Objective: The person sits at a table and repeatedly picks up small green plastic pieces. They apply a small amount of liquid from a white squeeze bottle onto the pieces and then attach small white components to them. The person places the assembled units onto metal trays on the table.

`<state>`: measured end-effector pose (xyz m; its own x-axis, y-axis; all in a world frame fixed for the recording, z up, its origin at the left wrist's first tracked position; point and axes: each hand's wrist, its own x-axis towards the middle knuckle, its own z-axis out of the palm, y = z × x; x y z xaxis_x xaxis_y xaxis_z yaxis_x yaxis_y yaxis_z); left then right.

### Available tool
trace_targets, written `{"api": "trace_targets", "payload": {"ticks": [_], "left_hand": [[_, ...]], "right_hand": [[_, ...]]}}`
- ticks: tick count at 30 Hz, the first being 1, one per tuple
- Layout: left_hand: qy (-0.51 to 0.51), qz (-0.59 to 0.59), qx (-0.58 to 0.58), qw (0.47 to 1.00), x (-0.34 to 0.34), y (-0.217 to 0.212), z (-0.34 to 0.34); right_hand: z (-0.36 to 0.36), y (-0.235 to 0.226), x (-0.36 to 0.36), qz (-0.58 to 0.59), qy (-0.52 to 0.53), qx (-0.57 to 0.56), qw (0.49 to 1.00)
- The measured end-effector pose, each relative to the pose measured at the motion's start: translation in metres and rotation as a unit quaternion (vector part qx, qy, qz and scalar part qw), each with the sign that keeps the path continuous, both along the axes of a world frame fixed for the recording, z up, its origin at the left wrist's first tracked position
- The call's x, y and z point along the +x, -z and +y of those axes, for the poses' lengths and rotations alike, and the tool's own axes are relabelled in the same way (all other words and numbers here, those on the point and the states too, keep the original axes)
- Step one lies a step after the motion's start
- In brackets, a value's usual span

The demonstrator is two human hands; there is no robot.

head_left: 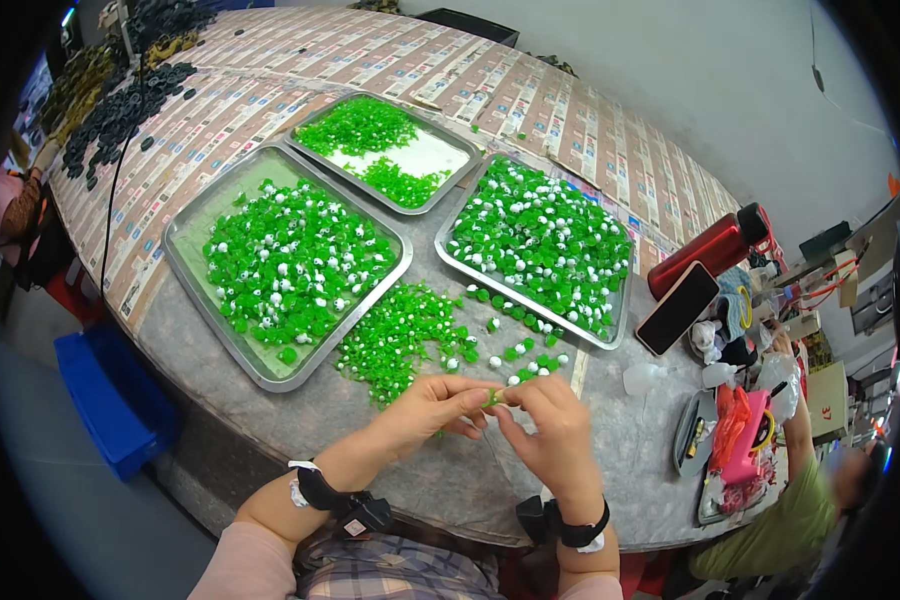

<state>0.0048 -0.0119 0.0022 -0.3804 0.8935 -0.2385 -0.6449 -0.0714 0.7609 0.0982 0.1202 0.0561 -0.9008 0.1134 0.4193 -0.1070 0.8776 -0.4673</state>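
Note:
My left hand and my right hand meet over the near edge of the table. Between their pinched fingertips is a small green plastic piece, partly covered by the fingers. Just beyond them lies a loose heap of small green pieces with pale bits among them. To its right, several green pieces with white balls are scattered. Two metal trays, one at the left and one at the right, hold piles of green pieces with white balls.
A third tray behind holds plain green pieces. A phone leans by a red bottle at the right, near a pink container. A co-worker sits at the right. Dark rings lie far left; a blue bin stands below.

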Motion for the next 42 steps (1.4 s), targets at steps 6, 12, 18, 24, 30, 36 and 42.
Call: {"api": "trace_targets", "payload": {"ticks": [6, 12, 18, 24, 30, 36, 42], "left_hand": [[-0.018, 0.04, -0.041, 0.998, 0.003, -0.004, 0.005], [-0.086, 0.004, -0.019, 0.996, 0.003, 0.002, 0.001], [-0.089, -0.014, -0.006, 0.996, 0.004, -0.004, 0.003], [-0.066, -0.009, -0.016, 0.998, 0.004, -0.007, 0.003], [-0.06, -0.038, -0.013, 0.997, 0.002, -0.004, 0.0], [-0.052, -0.06, -0.007, 0.997, 0.001, -0.005, 0.001], [-0.054, -0.073, 0.002, 0.996, 0.002, -0.002, 0.001]], "right_hand": [[-0.001, 0.008, 0.0, 0.028, 0.01, 0.093, 0.995], [0.05, 0.001, 0.032, 0.119, 0.221, -0.001, 0.968], [0.147, 0.049, 0.075, 0.233, 0.442, -0.124, 0.857], [0.163, 0.08, 0.084, 0.03, 0.355, -0.266, 0.895], [0.079, -0.002, 0.052, 0.195, 0.216, -0.323, 0.901], [0.018, -0.025, 0.034, 0.3, 0.212, -0.329, 0.87], [-0.003, -0.007, 0.021, 0.314, 0.189, -0.378, 0.85]]}}
